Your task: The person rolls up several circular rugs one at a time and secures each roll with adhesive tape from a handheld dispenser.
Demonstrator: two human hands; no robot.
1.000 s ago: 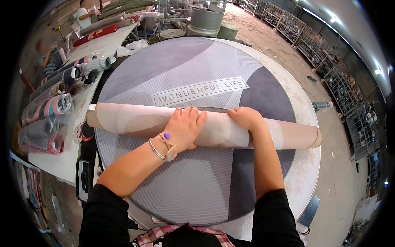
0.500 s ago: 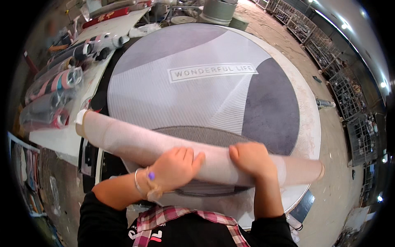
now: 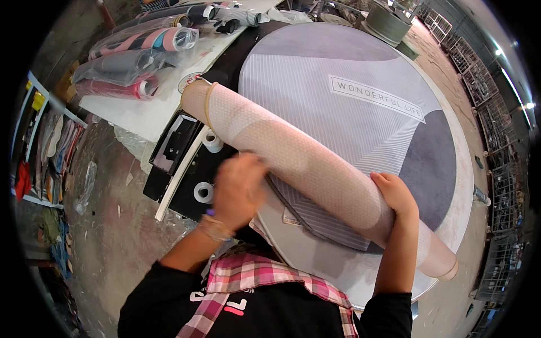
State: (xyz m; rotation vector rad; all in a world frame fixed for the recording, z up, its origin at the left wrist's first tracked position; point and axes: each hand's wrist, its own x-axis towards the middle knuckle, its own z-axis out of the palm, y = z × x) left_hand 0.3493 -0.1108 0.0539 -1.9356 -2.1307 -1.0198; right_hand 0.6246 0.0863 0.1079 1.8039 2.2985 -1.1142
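A rolled-up rug (image 3: 304, 158) with a pale pink, dimpled backing lies slantwise across a flat round grey-and-purple rug (image 3: 315, 96). A tan band (image 3: 210, 107) circles its far left end. My right hand (image 3: 397, 197) grips the roll toward its near right end, thumb side on the far edge. My left hand (image 3: 239, 186), smeared by motion, is over the near left side of the roll; its fingers cannot be made out. Close to it on the black surface are two white tape-like rolls, one (image 3: 203, 192) nearer and one (image 3: 212, 141) farther.
A black tray (image 3: 176, 143) and a pale strip (image 3: 181, 174) lie left of the roll. Several plastic-wrapped rolled rugs (image 3: 112, 67) rest on the white table (image 3: 129, 112) at far left. Beyond stand a rack of folded pieces (image 3: 48, 146), wire cages (image 3: 501, 135) and a green drum (image 3: 386, 23).
My left hand has come off the rolled rug and moved to its near left side. The view has turned left; the roll now slants more steeply. My right hand stays on it.
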